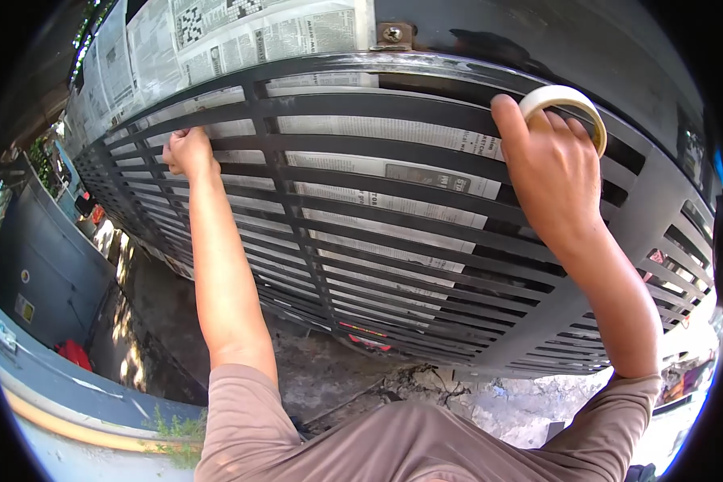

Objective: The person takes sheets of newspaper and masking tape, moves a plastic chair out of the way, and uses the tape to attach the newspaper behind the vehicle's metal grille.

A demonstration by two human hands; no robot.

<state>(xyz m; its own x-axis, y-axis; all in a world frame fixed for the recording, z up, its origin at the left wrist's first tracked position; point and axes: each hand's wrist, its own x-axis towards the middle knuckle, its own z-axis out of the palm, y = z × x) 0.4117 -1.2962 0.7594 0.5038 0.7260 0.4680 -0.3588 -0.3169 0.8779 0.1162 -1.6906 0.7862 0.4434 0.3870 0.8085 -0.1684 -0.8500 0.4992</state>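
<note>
A dark slatted metal gate (361, 151) fills the middle of the head view, with sheets of newspaper (377, 126) behind its bars. My left hand (189, 153) is closed against the slats at the upper left; whatever its fingers pinch is hidden. On the right, my right hand (556, 173) has its fingers curled through a roll of masking tape (566, 95), and one finger or thumb points up beside the roll. That hand is against the upper bars, near the right end of the newspaper.
More newspaper (161, 60) covers the panel above the gate's top rail. A metal bracket with a screw (393, 34) sits on that rail. Below lies cracked concrete ground (426, 386). At left stand a grey metal door (48, 265), a low blue wall (80, 394) and a small plant (177, 434).
</note>
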